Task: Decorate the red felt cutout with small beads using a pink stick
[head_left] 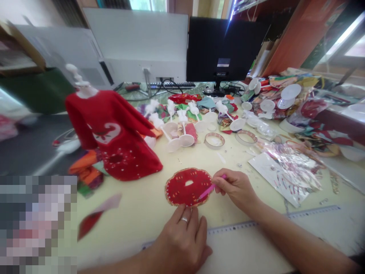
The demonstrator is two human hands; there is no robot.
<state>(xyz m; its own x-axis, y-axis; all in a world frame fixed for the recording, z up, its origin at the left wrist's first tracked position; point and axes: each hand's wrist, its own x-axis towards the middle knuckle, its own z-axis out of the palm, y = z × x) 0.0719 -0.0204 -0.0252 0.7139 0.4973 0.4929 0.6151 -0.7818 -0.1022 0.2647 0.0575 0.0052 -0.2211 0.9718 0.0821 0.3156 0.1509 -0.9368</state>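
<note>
Nearest, along the lower edge of the frame, a metal ruler [236, 228] lies on the pale bench [137, 220], just below the hands. The left hand [179, 238], wearing a ring, rests open with its fingertips against the lower rim of a round red cloth piece [188, 186]. The right hand [235, 188] is clamped on a pink stick [208, 189], whose tip touches the cloth from the right.

The cloth lies flat on the bench, at lower centre. It has a gold-beaded edge, small gold marks across its face and a pale oval opening near the middle.

To its left stands a red dress [114, 133] on a white dress form. Beyond the cloth, at centre, are white plastic stands [182, 131] among fabric scraps. A clear printed plastic sheet [285, 175] lies to the right, with a black monitor [219, 49] at the far edge.
</note>
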